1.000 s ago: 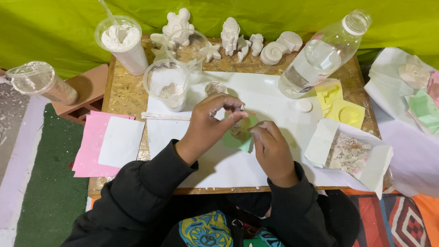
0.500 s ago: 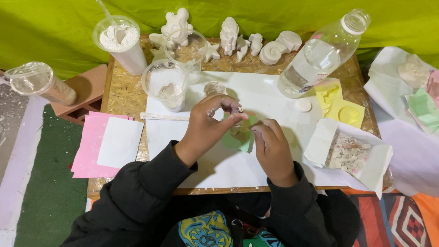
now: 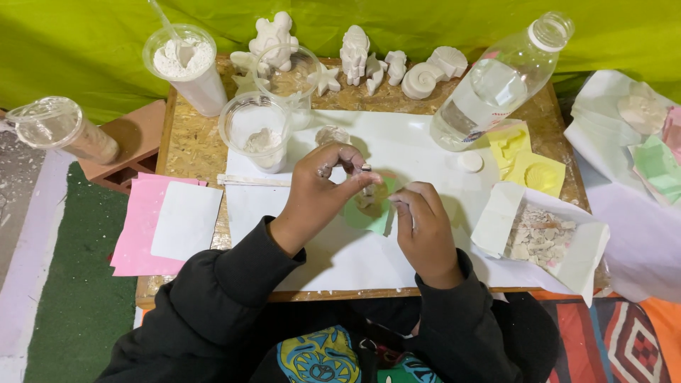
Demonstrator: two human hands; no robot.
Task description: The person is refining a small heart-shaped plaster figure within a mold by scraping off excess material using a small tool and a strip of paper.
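At the middle of the small chipboard table [image 3: 186, 145], on a white paper sheet [image 3: 418, 152], a soft green mould [image 3: 367, 214] lies between the two hands. The left hand [image 3: 319, 191] has thumb and fingers pinched round a small white plaster piece [image 3: 366, 170], held just above the mould's far edge; the right hand [image 3: 424, 230] sits at the mould's near right side, fingers curled, fingertips touching it, though I cannot tell whether it grips. The mould's long axis runs roughly from the person toward the far edge. Behind the left hand stands a clear plastic cup [image 3: 257, 131] holding a little white plaster; farther left, a taller cup [image 3: 186, 67] is heaped with white powder. A clear plastic bottle [image 3: 496, 85] of water leans to the right, and an open white paper wrap [image 3: 543, 234] holds broken plaster bits.
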